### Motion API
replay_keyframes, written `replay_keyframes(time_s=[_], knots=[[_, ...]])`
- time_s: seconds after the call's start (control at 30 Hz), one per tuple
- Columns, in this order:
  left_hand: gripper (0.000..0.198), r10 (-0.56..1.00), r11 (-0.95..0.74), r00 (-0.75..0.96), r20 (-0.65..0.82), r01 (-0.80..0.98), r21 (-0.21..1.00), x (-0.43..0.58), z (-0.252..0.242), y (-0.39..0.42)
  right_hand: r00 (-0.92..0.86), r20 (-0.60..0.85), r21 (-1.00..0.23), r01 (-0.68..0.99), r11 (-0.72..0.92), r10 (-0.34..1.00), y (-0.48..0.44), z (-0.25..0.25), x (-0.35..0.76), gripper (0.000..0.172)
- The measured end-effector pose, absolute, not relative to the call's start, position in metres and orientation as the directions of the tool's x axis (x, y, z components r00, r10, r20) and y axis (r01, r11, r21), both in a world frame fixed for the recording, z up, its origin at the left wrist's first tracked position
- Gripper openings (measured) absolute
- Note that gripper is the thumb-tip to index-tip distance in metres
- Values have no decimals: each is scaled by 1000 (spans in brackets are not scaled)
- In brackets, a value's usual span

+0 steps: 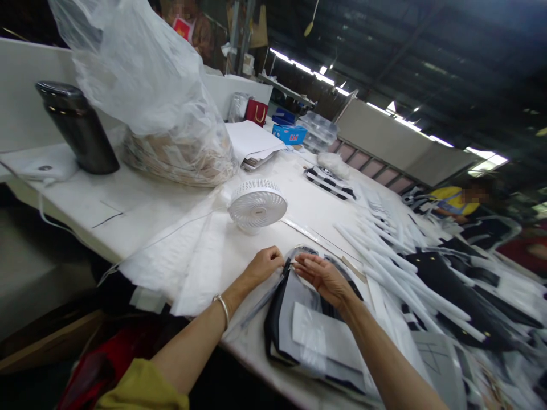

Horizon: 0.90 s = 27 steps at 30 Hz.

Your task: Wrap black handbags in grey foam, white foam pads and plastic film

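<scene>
A grey and black bag [285, 324], partly covered in clear plastic, lies at the front edge of the table before me. My left hand [268, 265] is closed, its fingertips pinched at the bag's far corner beside a small black tab [287, 265]. Whatever is in that pinch is too small to name. From the other side, my right hand [322, 277] reaches over the bag, fingertips drawn together at the same corner; what they grip is hidden. A whitish sheet [325, 333] lies on the bag under my right forearm.
A small white fan [258, 205] stands just beyond my hands. At left are a dark flask [79, 128] and a large plastic bag [149, 85] of brown material. White tubes [410, 273] and black pieces [444, 296] spread across the right. Other people sit farther back.
</scene>
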<state>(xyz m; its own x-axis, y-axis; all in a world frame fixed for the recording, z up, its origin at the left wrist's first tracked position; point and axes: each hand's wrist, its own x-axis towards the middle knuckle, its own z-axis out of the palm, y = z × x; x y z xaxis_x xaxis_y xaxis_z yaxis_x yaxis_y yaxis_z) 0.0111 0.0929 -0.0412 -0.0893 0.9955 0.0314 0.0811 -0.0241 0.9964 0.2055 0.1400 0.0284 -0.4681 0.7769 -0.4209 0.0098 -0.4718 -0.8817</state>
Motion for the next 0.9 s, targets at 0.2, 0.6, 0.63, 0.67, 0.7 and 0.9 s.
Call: replay_keyframes(time_s=[0.2, 0.6, 0.63, 0.67, 0.7, 0.9], knots=[[25, 995, 36, -82, -63, -298, 954, 13, -46, 94, -409, -363, -870, -174, -461, 838, 145, 14, 193, 31], [48, 979, 118, -96, -180, -453, 884, 12, -44, 95, -421, -363, -926, 63, -372, 831, 146, -3, 170, 45], [48, 979, 119, -93, -179, -449, 885, 12, -44, 95, -438, -352, -932, 81, -353, 828, 145, -2, 168, 46], [48, 980, 119, -91, -177, -443, 888, 12, -44, 95, -456, -343, -936, 97, -338, 821, 146, -2, 167, 47], [47, 981, 117, -92, -173, -434, 893, 12, -44, 95, -479, -337, -940, 122, -319, 811, 146, -1, 167, 48], [43, 980, 91, -143, -142, -316, 944, 11, -44, 94, -566, -398, -906, 366, -212, 722, 153, 3, 168, 42]])
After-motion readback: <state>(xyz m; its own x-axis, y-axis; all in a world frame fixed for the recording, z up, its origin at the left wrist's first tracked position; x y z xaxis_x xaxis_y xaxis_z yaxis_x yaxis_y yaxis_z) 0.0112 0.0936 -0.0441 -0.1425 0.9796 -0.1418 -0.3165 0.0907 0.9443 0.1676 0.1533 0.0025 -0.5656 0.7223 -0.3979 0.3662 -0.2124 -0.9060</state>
